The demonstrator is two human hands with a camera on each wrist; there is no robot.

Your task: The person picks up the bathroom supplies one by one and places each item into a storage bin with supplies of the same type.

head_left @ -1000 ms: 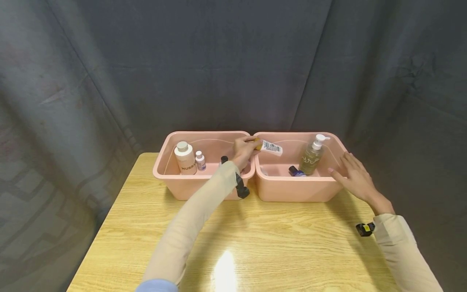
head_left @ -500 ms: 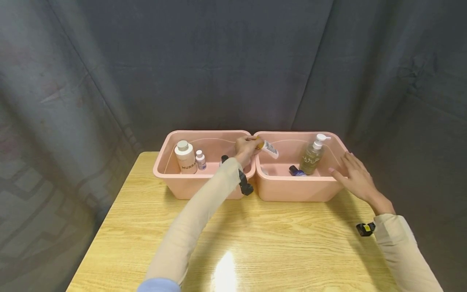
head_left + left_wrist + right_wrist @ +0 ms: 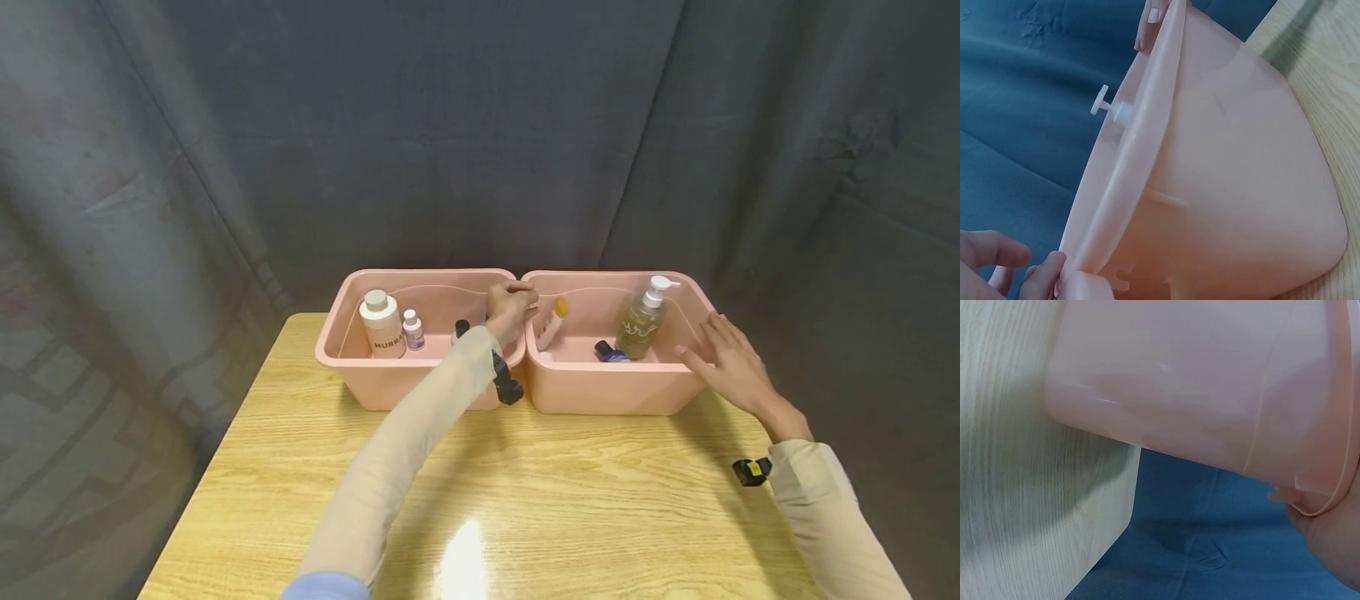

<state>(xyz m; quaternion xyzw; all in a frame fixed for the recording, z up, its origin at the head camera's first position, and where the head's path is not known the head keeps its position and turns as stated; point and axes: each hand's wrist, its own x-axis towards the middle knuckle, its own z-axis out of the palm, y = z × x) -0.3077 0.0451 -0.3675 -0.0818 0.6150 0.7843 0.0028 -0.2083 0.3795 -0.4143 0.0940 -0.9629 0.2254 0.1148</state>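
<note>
My left hand [image 3: 510, 304] hovers at the adjoining rims of two pink bins, its fingers loosely bent and holding nothing. In the left wrist view, fingers of the left hand [image 3: 997, 265] are beside the rim. A white tube with a yellow cap [image 3: 553, 325] leans, cap up, inside the right bin [image 3: 603, 392], just right of that hand. The right hand [image 3: 727, 367] rests on the right bin's outer rim with fingers extended. A pump bottle [image 3: 640, 327] stands in this bin, beside a dark blue bottle with a black cap [image 3: 611, 352].
The left bin [image 3: 412, 383] holds a large white bottle [image 3: 381, 325], a small white bottle [image 3: 412, 330] and a black-capped bottle [image 3: 461, 327] partly hidden by the left sleeve. Both bins stand on a wooden table [image 3: 570, 500] before a grey curtain [image 3: 450, 133].
The left hand has let go of the tube. It was held by its yellow cap over the right bin, tipped downward, and now leans cap up inside. The right hand has stayed still.
</note>
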